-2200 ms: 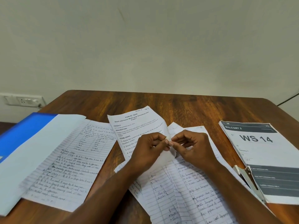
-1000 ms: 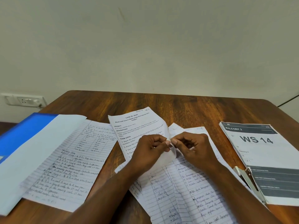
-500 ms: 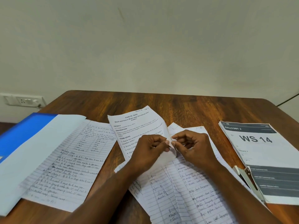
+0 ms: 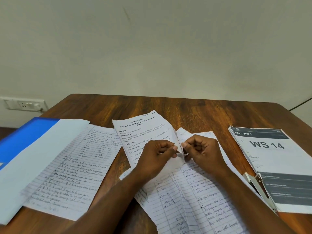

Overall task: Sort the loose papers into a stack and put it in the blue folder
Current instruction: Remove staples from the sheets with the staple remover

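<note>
A brown wood table (image 4: pixel 194 108) with dark streaks stands against a plain, pale wall (image 4: pixel 152 44). Low on the left is a white socket (image 4: pixel 25 104) — on the right, a thin dark wire (image 4: pixel 302 103) runs along the wall.

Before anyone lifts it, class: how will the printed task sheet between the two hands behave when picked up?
The printed task sheet will probably flop: its right edge already curls where the left hand and right hand pinch it. It looks like one thin, light page, and likely creases easily, as its wavy surface suggests.
</note>
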`<control>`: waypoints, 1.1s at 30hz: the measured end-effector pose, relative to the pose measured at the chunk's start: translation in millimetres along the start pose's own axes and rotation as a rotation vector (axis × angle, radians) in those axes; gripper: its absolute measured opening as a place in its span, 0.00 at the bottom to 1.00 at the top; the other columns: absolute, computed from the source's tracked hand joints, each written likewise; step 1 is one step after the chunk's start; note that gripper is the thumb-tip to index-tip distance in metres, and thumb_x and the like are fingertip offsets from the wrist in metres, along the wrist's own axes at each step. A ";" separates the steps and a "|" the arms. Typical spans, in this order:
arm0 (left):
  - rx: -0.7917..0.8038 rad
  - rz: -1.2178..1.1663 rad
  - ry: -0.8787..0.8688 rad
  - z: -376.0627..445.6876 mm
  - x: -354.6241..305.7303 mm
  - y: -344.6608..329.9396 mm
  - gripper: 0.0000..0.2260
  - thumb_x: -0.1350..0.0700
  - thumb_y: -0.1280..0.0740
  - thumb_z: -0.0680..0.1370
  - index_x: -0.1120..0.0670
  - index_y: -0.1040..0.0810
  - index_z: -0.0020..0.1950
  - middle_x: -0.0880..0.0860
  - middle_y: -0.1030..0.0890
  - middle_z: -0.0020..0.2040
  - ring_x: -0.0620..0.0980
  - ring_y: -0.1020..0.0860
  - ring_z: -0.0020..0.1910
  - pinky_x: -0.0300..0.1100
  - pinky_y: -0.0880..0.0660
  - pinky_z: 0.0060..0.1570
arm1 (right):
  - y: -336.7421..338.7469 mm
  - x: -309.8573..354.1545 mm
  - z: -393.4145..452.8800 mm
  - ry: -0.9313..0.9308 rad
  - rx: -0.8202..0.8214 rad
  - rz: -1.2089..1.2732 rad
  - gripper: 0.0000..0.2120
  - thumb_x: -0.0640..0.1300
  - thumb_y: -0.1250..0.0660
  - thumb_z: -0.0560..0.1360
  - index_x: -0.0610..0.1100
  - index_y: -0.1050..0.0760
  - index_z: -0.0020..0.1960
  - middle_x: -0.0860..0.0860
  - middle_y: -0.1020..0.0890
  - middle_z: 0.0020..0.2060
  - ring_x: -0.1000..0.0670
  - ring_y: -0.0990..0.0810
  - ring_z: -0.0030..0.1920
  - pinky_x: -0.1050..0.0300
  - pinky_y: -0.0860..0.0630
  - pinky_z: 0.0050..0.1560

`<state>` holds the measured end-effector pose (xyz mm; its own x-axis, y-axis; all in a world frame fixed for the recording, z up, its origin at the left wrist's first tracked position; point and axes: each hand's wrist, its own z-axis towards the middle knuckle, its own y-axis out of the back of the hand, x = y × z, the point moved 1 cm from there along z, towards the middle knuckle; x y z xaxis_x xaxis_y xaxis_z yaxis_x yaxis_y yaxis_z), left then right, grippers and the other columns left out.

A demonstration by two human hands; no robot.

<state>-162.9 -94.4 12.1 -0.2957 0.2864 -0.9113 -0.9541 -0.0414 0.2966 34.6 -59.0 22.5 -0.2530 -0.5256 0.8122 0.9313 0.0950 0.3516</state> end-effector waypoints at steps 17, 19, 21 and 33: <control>0.052 0.012 0.036 -0.6 4.2 -3.1 0.08 0.54 0.27 0.81 0.48 0.13 0.59 0.43 0.12 0.52 0.43 0.14 0.53 0.57 0.19 0.62 | 1.6 -26.2 5.5 -0.390 -0.146 0.163 0.14 0.32 0.29 0.79 0.48 0.14 0.58 0.44 0.11 0.46 0.44 0.11 0.45 0.37 0.14 0.46; 0.048 0.022 0.038 -0.7 3.6 -3.0 0.08 0.53 0.27 0.81 0.47 0.13 0.59 0.42 0.12 0.52 0.42 0.14 0.54 0.56 0.19 0.62 | 5.2 -27.1 8.1 -0.403 -0.096 0.173 0.15 0.31 0.30 0.79 0.46 0.15 0.60 0.37 0.13 0.44 0.43 0.12 0.43 0.37 0.14 0.48; 0.037 0.042 0.034 -1.3 2.3 -3.2 0.08 0.52 0.27 0.81 0.46 0.13 0.59 0.41 0.12 0.52 0.41 0.15 0.54 0.54 0.19 0.61 | 9.7 -27.3 9.9 -0.419 -0.037 0.199 0.16 0.30 0.29 0.79 0.43 0.17 0.64 0.35 0.14 0.44 0.41 0.12 0.45 0.40 0.14 0.49; -0.347 0.150 0.101 5.1 5.6 29.7 0.13 0.48 0.23 0.77 0.46 0.15 0.62 0.38 0.15 0.56 0.36 0.17 0.52 0.32 0.20 0.50 | 18.5 -22.0 9.8 -0.489 -0.150 0.500 0.15 0.28 0.31 0.78 0.40 0.18 0.62 0.42 0.12 0.52 0.44 0.11 0.51 0.53 0.13 0.41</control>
<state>-192.7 -89.1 17.2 -0.4195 0.1574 -0.8940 -0.8540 -0.4023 0.3299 54.8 -37.4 15.7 0.1579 -0.0072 0.9874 0.9836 0.0894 -0.1566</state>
